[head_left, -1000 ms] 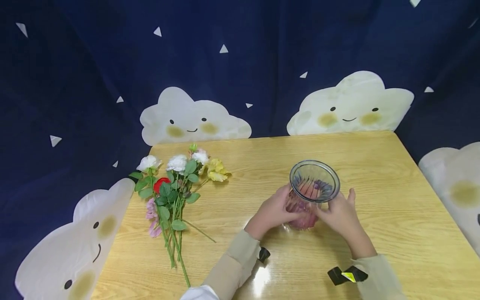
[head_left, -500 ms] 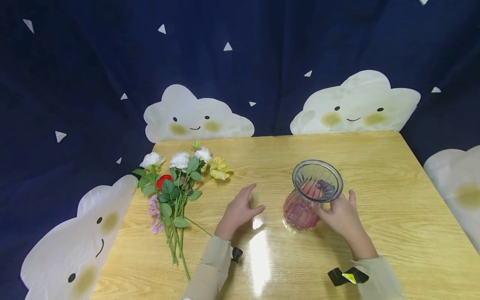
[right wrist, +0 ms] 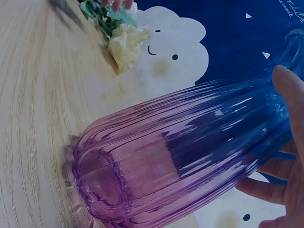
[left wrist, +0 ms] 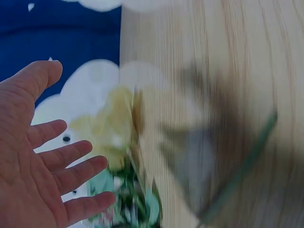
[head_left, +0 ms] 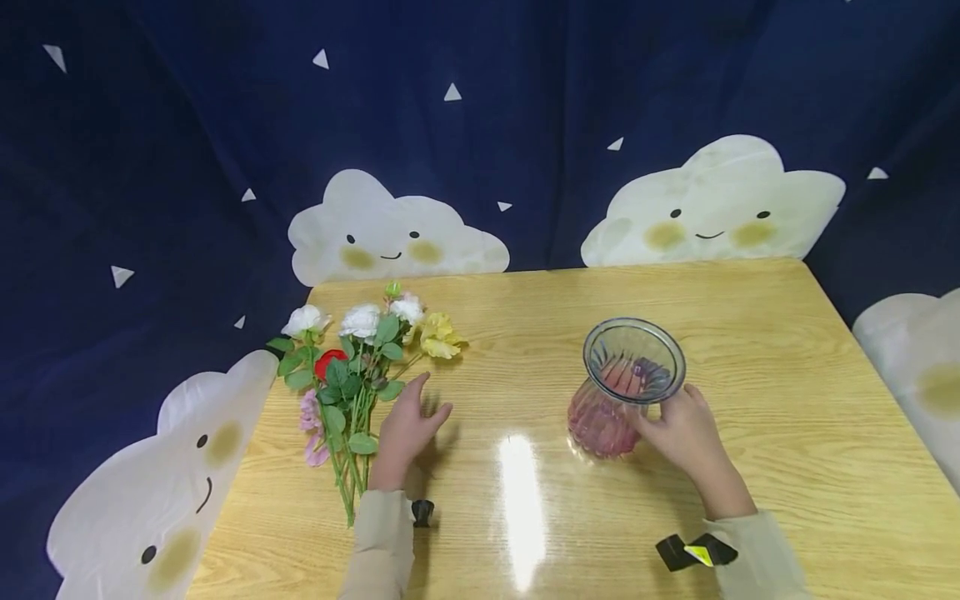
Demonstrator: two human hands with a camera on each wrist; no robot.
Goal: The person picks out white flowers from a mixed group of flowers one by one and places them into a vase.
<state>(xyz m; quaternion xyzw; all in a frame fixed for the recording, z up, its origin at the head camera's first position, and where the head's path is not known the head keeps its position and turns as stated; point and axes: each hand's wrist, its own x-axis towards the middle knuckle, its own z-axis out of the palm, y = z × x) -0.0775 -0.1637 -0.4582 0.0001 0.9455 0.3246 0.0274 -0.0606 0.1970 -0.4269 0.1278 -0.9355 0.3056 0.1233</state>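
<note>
My right hand [head_left: 686, 433] grips the fluted glass vase [head_left: 603, 421] near its neck, thumb on one side and fingers on the other. The vase is bluish at the wide rim and pink toward the base, which is on the wooden table. My left hand [head_left: 408, 425] is beside the leafy stems of a bunch of flowers, overlapping some of them in the head view. Its fingers are spread and the palm holds nothing in the left wrist view. White flowers [head_left: 362, 321], a red flower [head_left: 328, 363], a yellow flower [head_left: 441, 336] and lilac flowers [head_left: 311, 412] lie together.
The wooden table [head_left: 517, 333] extends between the flowers and the vase. Behind it hangs a dark blue curtain [head_left: 540, 108] with white triangles and smiling clouds [head_left: 397, 225]. A bright reflection streaks the tabletop in front of the vase.
My left hand has let go of the vase and moved left to the flower stems. The right hand keeps holding the vase, which stays at about the same place.
</note>
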